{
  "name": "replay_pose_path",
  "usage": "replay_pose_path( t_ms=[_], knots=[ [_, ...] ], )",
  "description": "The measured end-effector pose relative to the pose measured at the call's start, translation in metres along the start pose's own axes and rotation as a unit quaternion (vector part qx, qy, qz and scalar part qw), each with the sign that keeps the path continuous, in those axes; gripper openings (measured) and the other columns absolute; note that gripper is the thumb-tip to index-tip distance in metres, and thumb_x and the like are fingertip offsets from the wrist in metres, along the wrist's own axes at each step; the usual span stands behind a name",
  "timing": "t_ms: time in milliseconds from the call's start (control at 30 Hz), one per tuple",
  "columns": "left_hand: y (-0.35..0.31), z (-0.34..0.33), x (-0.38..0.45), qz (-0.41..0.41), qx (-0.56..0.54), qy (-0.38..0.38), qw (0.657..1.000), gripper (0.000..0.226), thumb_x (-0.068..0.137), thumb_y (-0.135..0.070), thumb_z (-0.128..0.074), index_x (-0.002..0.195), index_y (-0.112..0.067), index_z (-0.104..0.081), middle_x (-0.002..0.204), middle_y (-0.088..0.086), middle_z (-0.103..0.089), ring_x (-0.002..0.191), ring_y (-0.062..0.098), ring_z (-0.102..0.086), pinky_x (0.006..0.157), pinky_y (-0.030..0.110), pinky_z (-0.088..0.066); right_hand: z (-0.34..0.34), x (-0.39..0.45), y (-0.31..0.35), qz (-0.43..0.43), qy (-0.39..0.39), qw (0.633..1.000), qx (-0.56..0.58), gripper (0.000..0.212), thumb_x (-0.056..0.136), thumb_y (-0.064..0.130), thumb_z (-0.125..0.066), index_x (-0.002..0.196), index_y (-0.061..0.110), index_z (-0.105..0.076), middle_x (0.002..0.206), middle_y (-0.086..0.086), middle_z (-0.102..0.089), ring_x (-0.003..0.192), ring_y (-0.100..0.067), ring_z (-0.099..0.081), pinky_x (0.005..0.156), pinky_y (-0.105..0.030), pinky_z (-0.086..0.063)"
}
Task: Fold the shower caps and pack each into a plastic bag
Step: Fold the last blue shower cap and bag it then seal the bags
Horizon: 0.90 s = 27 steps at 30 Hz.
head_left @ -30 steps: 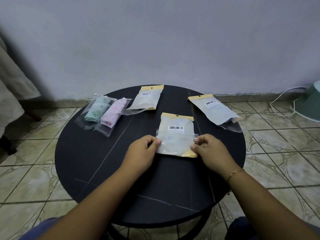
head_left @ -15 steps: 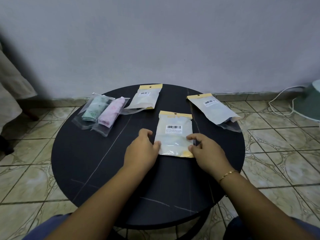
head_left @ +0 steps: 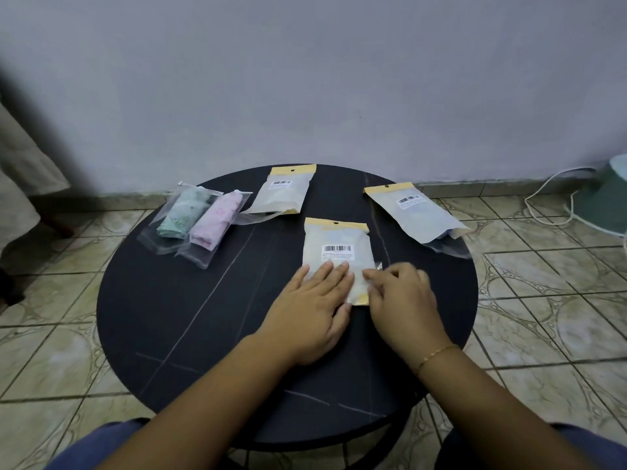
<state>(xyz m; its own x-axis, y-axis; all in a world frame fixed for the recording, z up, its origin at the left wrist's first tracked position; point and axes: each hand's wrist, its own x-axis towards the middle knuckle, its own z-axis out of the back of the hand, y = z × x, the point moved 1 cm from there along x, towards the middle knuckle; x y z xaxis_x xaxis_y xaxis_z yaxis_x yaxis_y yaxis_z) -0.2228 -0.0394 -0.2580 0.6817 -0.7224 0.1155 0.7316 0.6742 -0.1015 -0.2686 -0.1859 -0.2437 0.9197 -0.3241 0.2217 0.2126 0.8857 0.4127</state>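
Note:
A frosted plastic bag (head_left: 337, 245) with a yellow header and a barcode label lies in the middle of the round black table (head_left: 176, 320). My left hand (head_left: 314, 307) lies flat on the bag's near half, fingers straight. My right hand (head_left: 402, 301) sits at the bag's right near corner with fingers curled; it is blurred, and whether it pinches the bag's edge is unclear. At the far left lie two clear bags, one with a folded green cap (head_left: 185, 212) and one with a folded pink cap (head_left: 217, 220).
Two more frosted bags with yellow headers lie on the table, one at the back centre (head_left: 285, 193) and one at the back right (head_left: 415, 212). Tiled floor surrounds the table. A white cable (head_left: 546, 195) and a green object (head_left: 607, 198) lie at the right wall.
My left hand has moved from the bag's left edge onto the bag and flattened. My right hand has shifted in along the bag's near right corner.

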Motion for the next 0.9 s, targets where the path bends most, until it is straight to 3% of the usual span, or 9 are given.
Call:
replay_pose_path(
  t_ms=[67,100,167,200,267,400,600,733,900],
  knots=[
    [0.001,-0.001,0.002,0.002,-0.006,0.002,1.000,0.080,0.076,-0.051,0.015,0.151,-0.028,-0.002,0.158,-0.012,0.003,0.144,0.004,0.009,0.112,0.026,0.016,0.000,-0.006,0.008,0.070,-0.063,0.994,-0.055,0.034,0.090,0.027,-0.048,0.120,0.020,-0.063,0.131,-0.010,-0.053,0.120,-0.031,-0.048,0.089,-0.042,-0.042],
    [0.001,-0.001,0.002,-0.001,-0.013,0.002,1.000,0.079,0.077,-0.051,0.014,0.150,-0.028,-0.001,0.158,-0.012,0.004,0.143,0.003,0.010,0.113,0.026,0.015,-0.001,-0.008,0.013,0.105,-0.044,0.991,-0.070,0.047,0.090,0.036,-0.034,0.128,0.019,-0.057,0.141,-0.008,-0.046,0.130,-0.029,-0.042,0.097,-0.043,-0.038],
    [0.001,-0.004,0.001,-0.002,-0.029,0.008,1.000,0.073,0.079,-0.050,0.013,0.148,-0.027,0.006,0.158,-0.012,0.003,0.142,0.001,0.012,0.114,0.025,0.013,-0.006,-0.011,0.018,0.141,0.065,0.984,-0.082,0.073,0.085,0.048,0.001,0.148,0.021,-0.023,0.157,0.002,-0.015,0.145,-0.014,-0.009,0.115,-0.038,-0.005],
    [0.002,-0.005,0.002,-0.003,-0.037,0.011,0.999,0.069,0.082,-0.049,0.011,0.147,-0.027,0.009,0.158,-0.013,0.004,0.141,0.000,0.013,0.114,0.023,0.013,-0.009,-0.011,0.016,0.134,0.113,0.981,-0.082,0.072,0.086,0.048,0.009,0.150,0.022,-0.009,0.159,0.006,-0.004,0.145,-0.009,0.002,0.114,-0.036,0.009],
    [0.002,-0.005,0.003,0.000,-0.054,0.021,0.998,0.061,0.091,-0.046,0.001,0.148,-0.028,0.009,0.158,-0.014,0.005,0.141,0.001,0.014,0.114,0.021,0.011,-0.010,-0.008,0.012,0.112,0.159,0.977,-0.082,0.059,0.096,0.046,0.002,0.150,0.024,0.002,0.158,0.008,0.001,0.143,-0.004,0.008,0.114,-0.037,0.016],
    [0.001,-0.004,0.002,0.019,-0.067,0.035,0.997,0.056,0.101,-0.038,-0.017,0.149,-0.023,0.008,0.158,-0.007,0.013,0.142,0.004,0.017,0.115,0.023,0.010,-0.008,-0.009,0.011,0.094,0.182,0.976,-0.080,0.057,0.099,0.045,-0.009,0.150,0.022,0.003,0.158,0.008,0.001,0.143,-0.003,0.007,0.116,-0.036,0.013],
    [0.001,-0.001,0.000,0.119,-0.046,0.048,0.991,0.075,0.096,-0.053,-0.023,0.149,-0.013,0.012,0.157,0.006,0.019,0.144,0.018,0.018,0.118,0.034,0.008,-0.001,-0.011,0.005,0.111,0.182,0.976,-0.036,0.058,0.099,0.046,-0.017,0.150,0.024,-0.003,0.158,0.010,-0.004,0.143,-0.001,0.003,0.118,-0.033,0.006],
    [0.009,0.002,0.000,0.169,-0.073,-0.005,0.983,0.085,0.088,-0.064,-0.037,0.151,-0.020,0.000,0.160,0.002,0.001,0.146,0.020,-0.001,0.117,0.034,-0.007,0.009,-0.008,-0.001,0.110,0.157,0.981,0.045,0.063,0.088,0.039,-0.021,0.150,0.027,-0.011,0.157,0.007,-0.011,0.144,-0.005,-0.004,0.118,-0.030,-0.003],
    [0.024,0.008,-0.005,0.131,-0.088,-0.045,0.986,0.075,0.085,-0.069,-0.039,0.148,-0.032,-0.023,0.154,-0.004,-0.027,0.142,0.012,-0.024,0.112,0.031,-0.022,0.015,0.003,-0.018,-0.012,0.114,0.992,0.054,0.073,0.085,0.008,-0.044,0.150,0.019,-0.011,0.157,-0.002,-0.012,0.144,-0.019,-0.005,0.118,-0.037,-0.008]
  ],
)
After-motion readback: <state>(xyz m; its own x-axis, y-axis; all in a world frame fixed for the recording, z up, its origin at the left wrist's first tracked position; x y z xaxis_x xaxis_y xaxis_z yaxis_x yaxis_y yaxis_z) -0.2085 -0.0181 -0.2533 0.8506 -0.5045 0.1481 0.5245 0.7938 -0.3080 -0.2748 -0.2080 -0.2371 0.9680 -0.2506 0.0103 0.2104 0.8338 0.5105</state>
